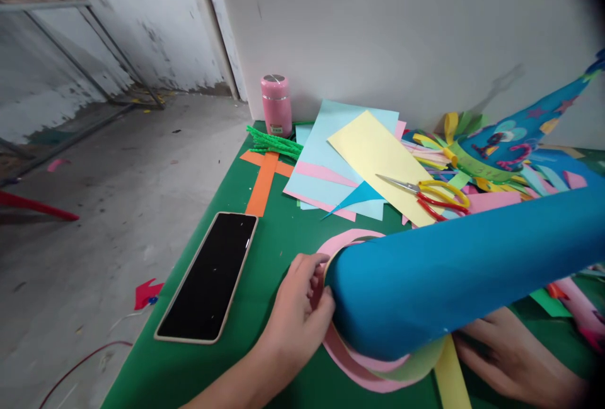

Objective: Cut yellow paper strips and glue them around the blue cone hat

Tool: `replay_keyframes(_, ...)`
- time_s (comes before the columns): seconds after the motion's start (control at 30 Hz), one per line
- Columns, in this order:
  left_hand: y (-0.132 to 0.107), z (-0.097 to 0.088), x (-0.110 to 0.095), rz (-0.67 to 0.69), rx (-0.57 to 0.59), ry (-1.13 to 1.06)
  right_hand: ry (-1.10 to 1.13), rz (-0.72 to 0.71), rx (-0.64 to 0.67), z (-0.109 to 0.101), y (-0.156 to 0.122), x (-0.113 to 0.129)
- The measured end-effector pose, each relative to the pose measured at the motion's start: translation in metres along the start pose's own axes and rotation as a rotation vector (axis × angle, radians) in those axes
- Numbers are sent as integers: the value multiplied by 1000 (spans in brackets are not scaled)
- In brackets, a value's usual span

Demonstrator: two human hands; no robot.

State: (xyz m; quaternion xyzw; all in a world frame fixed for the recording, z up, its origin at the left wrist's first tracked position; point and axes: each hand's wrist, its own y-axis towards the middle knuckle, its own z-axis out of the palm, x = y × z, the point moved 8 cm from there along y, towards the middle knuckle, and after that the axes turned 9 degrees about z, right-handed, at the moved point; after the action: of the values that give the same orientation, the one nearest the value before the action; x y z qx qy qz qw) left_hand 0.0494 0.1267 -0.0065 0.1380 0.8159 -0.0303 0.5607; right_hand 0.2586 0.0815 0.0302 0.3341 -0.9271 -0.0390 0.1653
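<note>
A large rolled blue paper tube lies across the green table, its open end facing left. My left hand pinches the tube's open rim, fingers curled on the edge. Pink and yellow paper strips curl out under the tube's end. My right hand lies beneath the tube on the right, partly hidden, fingers pressed against the paper.
A black phone lies at the table's left edge. Yellow-handled scissors rest on stacked coloured sheets. A pink bottle, green pipe cleaners, orange strips and a decorated blue cone sit behind. Concrete floor lies left.
</note>
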Motion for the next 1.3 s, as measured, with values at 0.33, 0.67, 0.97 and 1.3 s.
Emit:
replay_keyframes(0.33,7,-2,-7,83,-16,78,108,111,68,7,-5,-7)
replay_keyframes(0.67,5,-2,-4,93,-44,88,167,126,52,8,-9,-10)
replay_keyframes(0.97,6,-3,-4,93,-55,95,204,120,11,6,-9,-8)
replay_keyframes(1.3,11,-2,-8,91,-47,157,169,110,58,7,-3,-9)
